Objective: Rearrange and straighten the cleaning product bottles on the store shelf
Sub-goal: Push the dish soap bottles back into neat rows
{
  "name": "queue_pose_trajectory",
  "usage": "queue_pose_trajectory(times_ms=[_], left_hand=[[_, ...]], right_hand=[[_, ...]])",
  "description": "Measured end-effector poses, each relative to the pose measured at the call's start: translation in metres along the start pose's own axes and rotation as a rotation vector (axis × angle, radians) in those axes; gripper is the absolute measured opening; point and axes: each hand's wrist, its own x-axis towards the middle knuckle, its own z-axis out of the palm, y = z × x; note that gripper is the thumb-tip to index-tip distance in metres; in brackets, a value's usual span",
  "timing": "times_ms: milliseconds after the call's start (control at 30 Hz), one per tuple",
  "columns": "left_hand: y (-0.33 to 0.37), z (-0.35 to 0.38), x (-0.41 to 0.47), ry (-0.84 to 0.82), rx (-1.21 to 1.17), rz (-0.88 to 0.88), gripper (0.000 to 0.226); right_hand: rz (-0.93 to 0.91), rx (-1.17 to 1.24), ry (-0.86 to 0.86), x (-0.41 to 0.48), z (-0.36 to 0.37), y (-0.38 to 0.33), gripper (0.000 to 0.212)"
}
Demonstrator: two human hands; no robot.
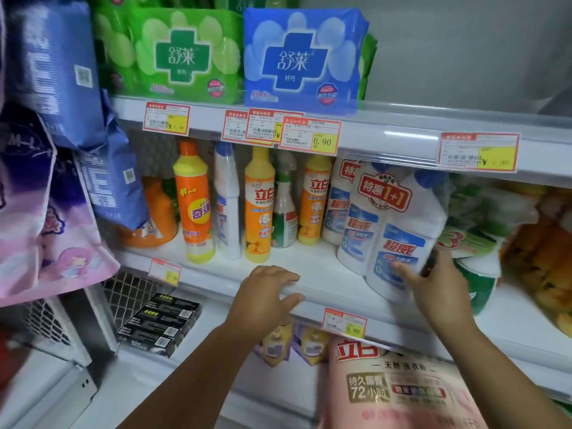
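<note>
The work looks only partly done: the twin-pack of white bottles (390,230) leans at the front of the white shelf (309,274), the right hand (439,283) spread open against its lower side, while the left hand (266,292) rests loosely curled, empty, on the shelf edge; the orange and yellow bottles (258,205) behind stand upright but unevenly spaced, in a crowded store aisle

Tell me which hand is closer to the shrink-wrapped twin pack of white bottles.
Right. The right hand touches the lower right side of the twin pack, fingers spread. The left hand rests on the shelf edge, off to the pack's left.
</note>
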Motion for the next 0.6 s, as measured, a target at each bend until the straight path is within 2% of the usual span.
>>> queue_pose_trajectory(times_ms=[67, 100, 133, 200, 267, 333, 400, 533, 600], left_hand=[[-0.008, -0.003, -0.001, 0.001, 0.012, -0.012, 0.038], [-0.013, -0.005, -0.002, 0.007, 0.016, -0.019, 0.037], [-0.017, -0.007, -0.002, 0.013, 0.018, -0.028, 0.037], [-0.025, -0.011, -0.003, 0.027, 0.024, -0.046, 0.037], [-0.031, -0.013, -0.002, 0.051, 0.025, -0.059, 0.036], [-0.035, -0.014, 0.000, 0.088, 0.023, -0.062, 0.036], [-0.038, -0.012, 0.000, 0.109, 0.032, -0.053, 0.036], [-0.042, -0.011, -0.002, 0.098, 0.032, -0.032, 0.038], [-0.043, -0.012, -0.001, 0.105, 0.019, -0.028, 0.041]], right_hand=[[-0.167, 0.028, 0.320, -0.016, -0.003, -0.021, 0.040], [-0.280, 0.077, 0.389, -0.026, -0.001, -0.035, 0.035], [-0.363, 0.121, 0.345, -0.033, 0.008, -0.045, 0.029], [-0.420, 0.142, 0.074, -0.038, 0.036, -0.055, 0.026], [-0.327, 0.125, -0.172, -0.030, 0.069, -0.057, 0.036], [-0.208, 0.180, -0.296, -0.013, 0.096, -0.061, 0.049], [-0.147, 0.236, -0.332, 0.007, 0.120, -0.067, 0.047], [-0.095, 0.160, -0.261, 0.044, 0.159, -0.070, 0.052], [-0.042, 0.208, -0.245, 0.058, 0.170, -0.077, 0.056]])
